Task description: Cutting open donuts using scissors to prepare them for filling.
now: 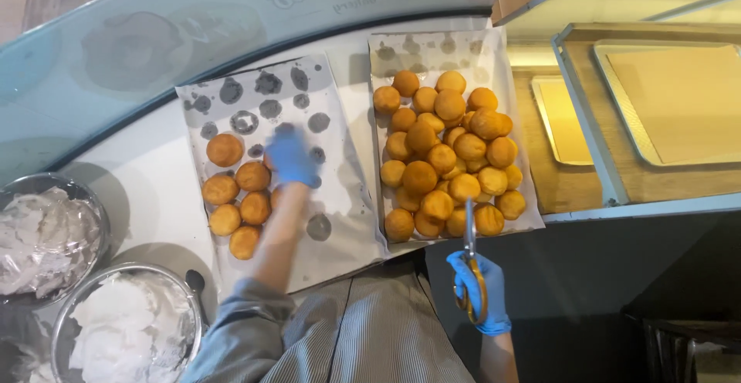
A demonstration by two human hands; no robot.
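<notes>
At the near edge of the right tray [522,225], right hand [480,289] in a blue glove, grip closed through the yellow handles of a pair of scissors [470,263], blades pointing up toward the heap. Over the left tray [340,229], left hand [291,157] also gloved in blue, blurred, fingers curled down among the nearest balls; whether that grip closes on one or only touches cannot be told. Just beside and below this hand, a loose group of fried dough balls [241,199], roughly seven, well spaced on greasy paper [266,90] marked with many dark round stains where nothing sits. On the right tray, a dense pile of golden dough balls [448,155], heaped two deep, filling most of its paper. Judging by this, left tray mostly bare and right tray full, with no cut or filled ball plainly visible, so little apparently done and most of the batch left. Further out on the white counter [147,190], at the left, two metal bowls of white cream [127,329], the farther one [42,236] under clear film. Beyond the trays, a curved glass front [154,36]; to the right, a display case with bare trays [679,97].
</notes>
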